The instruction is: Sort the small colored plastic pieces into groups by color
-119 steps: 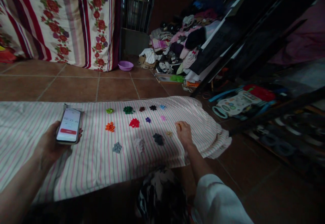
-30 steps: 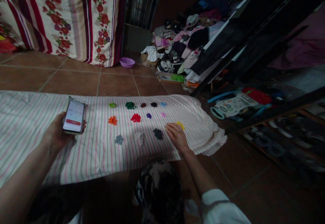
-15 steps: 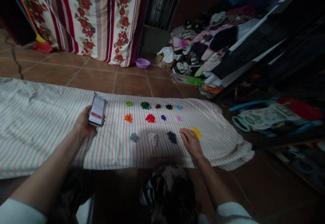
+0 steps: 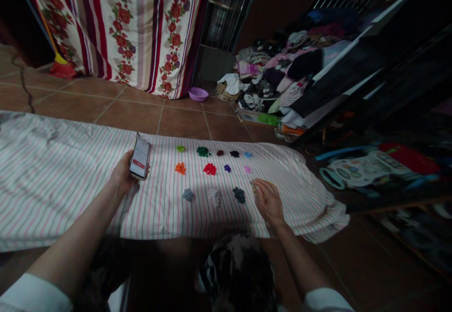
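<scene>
My left hand (image 4: 123,173) is closed around a smartphone (image 4: 140,158), its lit screen facing up with a red button near the bottom. My right hand (image 4: 268,201) rests low over the cloth with its fingers curled together; whatever may be between them is hidden. Behind its knuckles only a sliver of the yellow pile (image 4: 272,183) shows. Left of it lies a dark grey pile (image 4: 239,195) of small pieces, and just beyond is a pink pile (image 4: 247,169). Further left are a white pile (image 4: 215,197) and a grey pile (image 4: 188,194). The pieces are too small to identify.
More piles, among them red (image 4: 210,169), orange (image 4: 180,168) and dark green (image 4: 203,151), lie on the striped cloth (image 4: 158,208). Beyond are a tiled floor (image 4: 137,111), a purple basin (image 4: 198,94) and heaped clothes (image 4: 268,71). A shelf (image 4: 384,203) stands at right.
My right hand has shifted slightly across the yellow pile, which is now almost covered. The view has tilted a little; my left hand still holds the smartphone.
</scene>
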`<state>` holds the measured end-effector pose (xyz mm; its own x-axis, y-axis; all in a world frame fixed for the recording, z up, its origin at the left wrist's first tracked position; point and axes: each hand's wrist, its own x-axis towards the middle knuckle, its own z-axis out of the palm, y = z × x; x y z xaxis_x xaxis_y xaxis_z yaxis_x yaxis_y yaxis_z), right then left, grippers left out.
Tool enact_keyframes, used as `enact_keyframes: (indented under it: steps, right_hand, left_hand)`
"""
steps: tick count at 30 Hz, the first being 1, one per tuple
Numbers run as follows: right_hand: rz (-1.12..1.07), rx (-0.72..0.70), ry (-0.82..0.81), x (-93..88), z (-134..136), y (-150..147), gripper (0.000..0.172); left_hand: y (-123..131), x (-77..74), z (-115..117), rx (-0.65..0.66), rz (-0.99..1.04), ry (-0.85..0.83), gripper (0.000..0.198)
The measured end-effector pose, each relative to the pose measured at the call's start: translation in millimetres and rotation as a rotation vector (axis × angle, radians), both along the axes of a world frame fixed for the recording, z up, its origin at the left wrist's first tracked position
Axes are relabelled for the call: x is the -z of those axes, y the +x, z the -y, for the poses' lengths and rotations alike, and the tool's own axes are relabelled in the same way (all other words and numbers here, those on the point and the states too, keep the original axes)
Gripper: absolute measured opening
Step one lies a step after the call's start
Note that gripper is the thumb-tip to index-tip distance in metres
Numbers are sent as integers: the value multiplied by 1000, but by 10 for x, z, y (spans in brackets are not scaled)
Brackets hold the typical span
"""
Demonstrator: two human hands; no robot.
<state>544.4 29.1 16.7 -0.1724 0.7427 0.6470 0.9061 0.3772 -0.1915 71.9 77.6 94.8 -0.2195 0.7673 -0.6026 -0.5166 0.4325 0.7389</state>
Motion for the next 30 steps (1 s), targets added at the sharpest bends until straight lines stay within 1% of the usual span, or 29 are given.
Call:
enact_keyframes:
  steps: [3, 7, 10, 13, 16, 22, 26, 30]
  right_hand:
    - [1, 4, 23, -150, 28, -112, 28]
    - [-3, -44, 18, -390, 30, -315, 29]
    - [-19, -64, 3, -553, 33, -531, 31]
    - [-33, -104, -25, -645, 71, -816, 31]
    - [-13, -211, -93, -656, 148, -1148, 30]
    - [46, -422, -193, -595, 275, -1793, 30]
    - [4, -512, -207, -576, 267, -2197, 30]
    - [-34, -567, -180, -548, 183, -2610, 30]
  left_hand:
    - [4, 4, -3, -9, 7, 14, 37]
    - [-7, 5, 2, -30, 49, 20, 35]
    - [-33, 14, 13, -17, 76, 2, 36]
    - [-73, 35, 35, -20, 110, -8, 37]
    - [-126, 61, 73, -30, 152, 6, 37]
    - [-246, 75, 164, -8, 227, 37, 39]
    - [-286, 62, 198, -1, 233, 24, 40]
    - [-286, 70, 190, -6, 230, 26, 38]
